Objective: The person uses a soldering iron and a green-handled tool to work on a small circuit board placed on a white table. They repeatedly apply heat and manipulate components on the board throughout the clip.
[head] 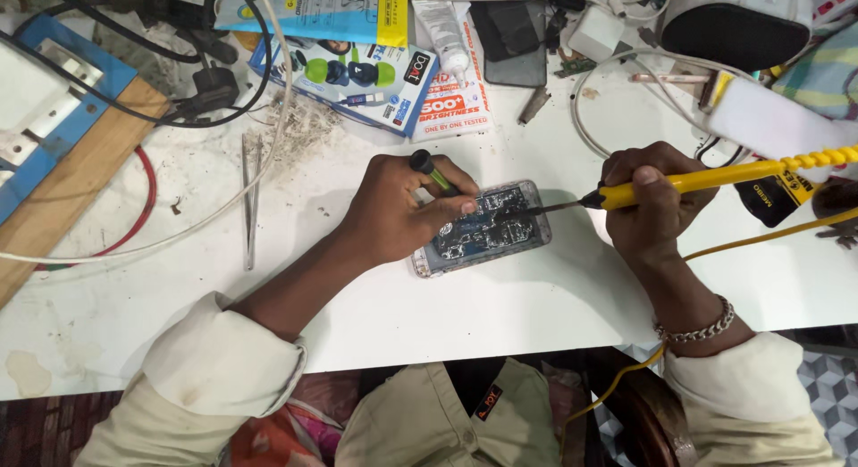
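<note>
The left hand (393, 212) is steadying an opened phone with exposed circuit board (487, 227) on the white desk (500, 306), its grip closed on a green-and-black screwdriver (432, 172); the right hand (651, 203) is gripping a yellow soldering iron (706, 179), tip on the board.

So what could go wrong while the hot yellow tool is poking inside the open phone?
The left hand rests on the open phone close to the tip of the soldering iron, so a slip might burn a finger. The tip sits among tiny parts, so a wobble of the right hand could damage one. The yellow cord trails off the table and might snag.
</note>
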